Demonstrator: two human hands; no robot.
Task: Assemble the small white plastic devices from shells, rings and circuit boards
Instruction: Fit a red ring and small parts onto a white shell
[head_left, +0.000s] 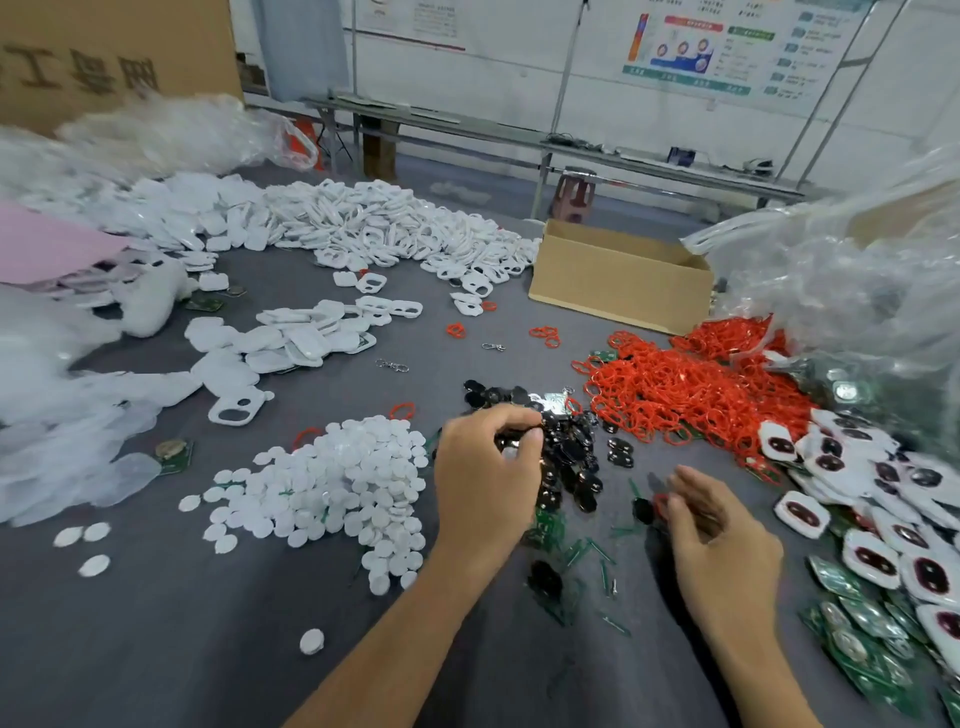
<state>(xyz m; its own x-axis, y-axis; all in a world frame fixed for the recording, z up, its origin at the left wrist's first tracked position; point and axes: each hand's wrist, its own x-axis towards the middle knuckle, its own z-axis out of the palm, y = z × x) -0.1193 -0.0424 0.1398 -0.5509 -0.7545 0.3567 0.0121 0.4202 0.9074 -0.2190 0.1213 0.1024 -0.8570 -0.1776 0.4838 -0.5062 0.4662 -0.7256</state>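
Broadly, your grey table (156, 649) carries heaped white shells (395, 223) far back, red rings (675, 389) at right, black inserts (566, 457) in the centre. Your left hand (488, 467) pinches among those black inserts; your right hand (722, 540) curls beside them, holding what I cannot tell. Light, thin, likely slick pieces: pinch them by the edges.

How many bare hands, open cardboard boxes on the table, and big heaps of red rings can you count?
Bare hands: 2, left hand and right hand
Open brown cardboard box: 1
Big heap of red plastic rings: 1
Total: 4
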